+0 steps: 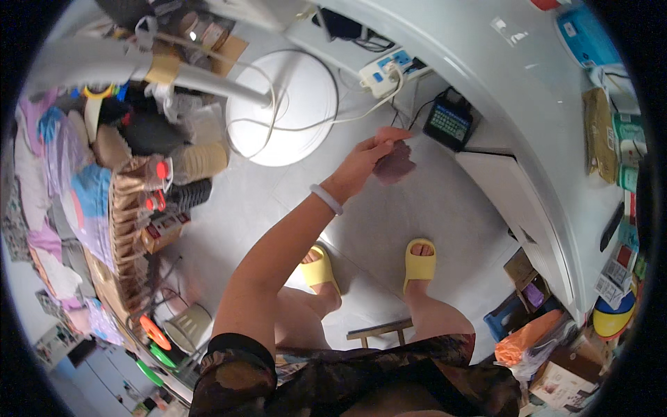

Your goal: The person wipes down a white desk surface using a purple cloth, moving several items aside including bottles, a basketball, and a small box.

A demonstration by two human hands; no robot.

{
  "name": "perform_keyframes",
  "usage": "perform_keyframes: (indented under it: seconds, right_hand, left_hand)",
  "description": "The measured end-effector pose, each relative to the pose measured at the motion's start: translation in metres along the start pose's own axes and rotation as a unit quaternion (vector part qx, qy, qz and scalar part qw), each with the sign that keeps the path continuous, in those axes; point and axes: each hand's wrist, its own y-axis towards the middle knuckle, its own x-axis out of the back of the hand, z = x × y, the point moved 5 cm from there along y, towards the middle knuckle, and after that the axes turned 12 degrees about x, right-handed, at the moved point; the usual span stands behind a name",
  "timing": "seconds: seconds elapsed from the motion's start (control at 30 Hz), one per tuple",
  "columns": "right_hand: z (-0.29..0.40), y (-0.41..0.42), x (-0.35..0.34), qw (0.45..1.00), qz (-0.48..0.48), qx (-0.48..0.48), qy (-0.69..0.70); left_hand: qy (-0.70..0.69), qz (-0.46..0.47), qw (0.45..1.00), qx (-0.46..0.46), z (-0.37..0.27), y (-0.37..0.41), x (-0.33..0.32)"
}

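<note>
My left hand [359,164], with a pale bangle on its wrist, reaches forward over the grey floor. Its fingers are closed on a thin mauve cloth [394,166] that hangs down, with a pinkish part [392,134] above it; whether both are one piece I cannot tell. Beyond the hand lie a white power strip [385,75] with a plug and cable in it, and a black device with a lit green face [449,124]. The round white base [281,130] of a stand is on the floor, a white cable across it. My right hand is out of view.
Yellow slippers [420,266] are on my feet. A white table [469,68] curves along the right, with packages on it. Large plastic bottles [198,162] and a cardboard box [159,234] stand at left beside a cloth-covered bed. Below the table at right are an orange bag [531,336] and boxes.
</note>
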Motion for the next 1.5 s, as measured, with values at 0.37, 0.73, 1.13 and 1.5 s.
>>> perform_keyframes:
  seconds: [0.37,0.73,1.13,1.5]
  right_hand:
    - [0.002,0.008,0.0,0.998,-0.032,-0.02,0.046]
    - [0.075,-0.02,0.344,0.91,-0.396,0.097,0.076]
    - [0.16,-0.006,0.491,0.632,-0.595,0.414,0.274]
    - [0.124,-0.037,0.511,0.593,-0.757,0.271,0.05]
  left_hand:
    - [0.033,0.107,0.993,-0.03,-0.034,0.036,-0.015]
    - [0.106,0.036,0.966,-0.232,-0.026,0.015,0.015]
    - [-0.039,-0.185,0.935,-0.301,-0.071,0.022,0.053]
    - [0.54,-0.498,0.583,-0.349,-0.064,0.086,0.027]
